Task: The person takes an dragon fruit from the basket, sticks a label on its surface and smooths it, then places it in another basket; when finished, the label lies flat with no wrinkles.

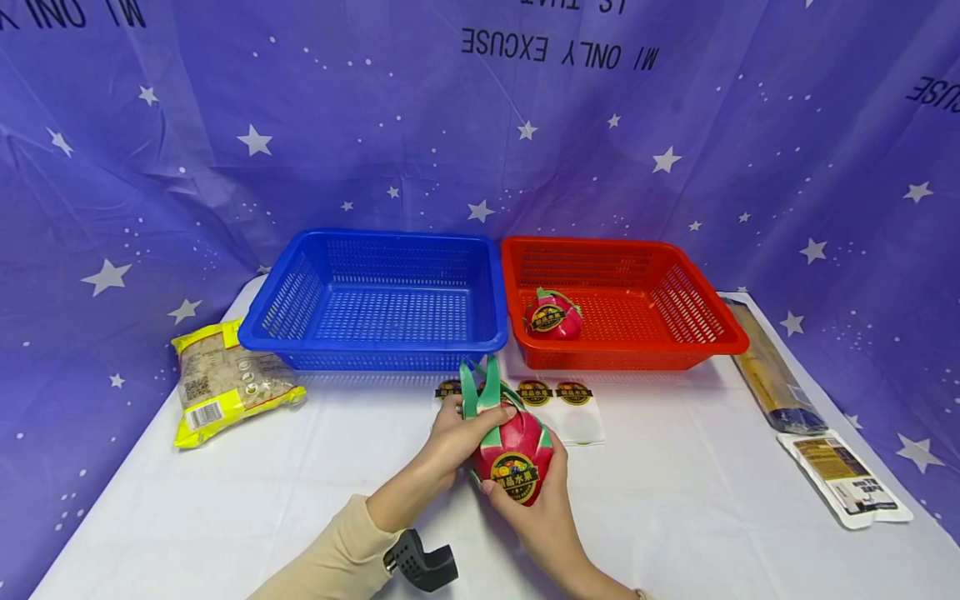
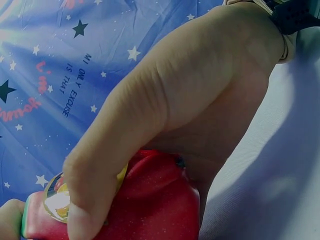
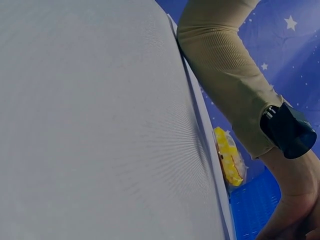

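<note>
A red dragon fruit (image 1: 517, 442) with green leafy tips and a round black-and-gold sticker (image 1: 514, 477) is held in both hands above the white table. My left hand (image 1: 453, 437) grips its leafy upper end, thumb lying across the top. My right hand (image 1: 543, 525) cups the lower right side, thumb near the sticker's edge. The left wrist view shows the fruit (image 2: 155, 200) close up, a thumb lying over its partly covered sticker. Just behind the hands lies a white sheet (image 1: 581, 427) with several round stickers. The right wrist view mostly shows table and left sleeve (image 3: 220, 60).
A blue basket (image 1: 375, 360) stands at the back left. Beside it, a red basket (image 1: 615, 358) contains another stickered dragon fruit (image 1: 553, 317). A yellow-edged bag (image 1: 232, 379) lies at left; a long package (image 1: 772, 367) and a white-edged pouch (image 1: 843, 479) lie at right.
</note>
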